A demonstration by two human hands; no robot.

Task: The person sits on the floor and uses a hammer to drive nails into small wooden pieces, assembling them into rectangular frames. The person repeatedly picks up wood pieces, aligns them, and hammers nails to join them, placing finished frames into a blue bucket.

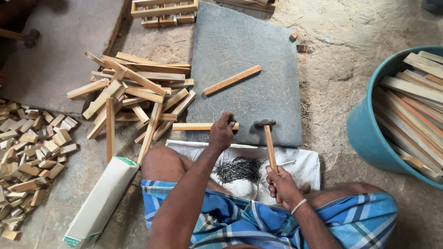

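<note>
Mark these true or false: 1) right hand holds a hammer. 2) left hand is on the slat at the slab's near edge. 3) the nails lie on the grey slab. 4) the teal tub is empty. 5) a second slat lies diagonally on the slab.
1) True: the right hand grips the handle of the hammer, its head down at the grey slab.
2) True: the left hand pinches at the near slat.
3) False: the nails lie on the white sack on the lap side.
4) False: the teal tub holds wooden slats.
5) True: the diagonal slat lies mid-slab.
</note>
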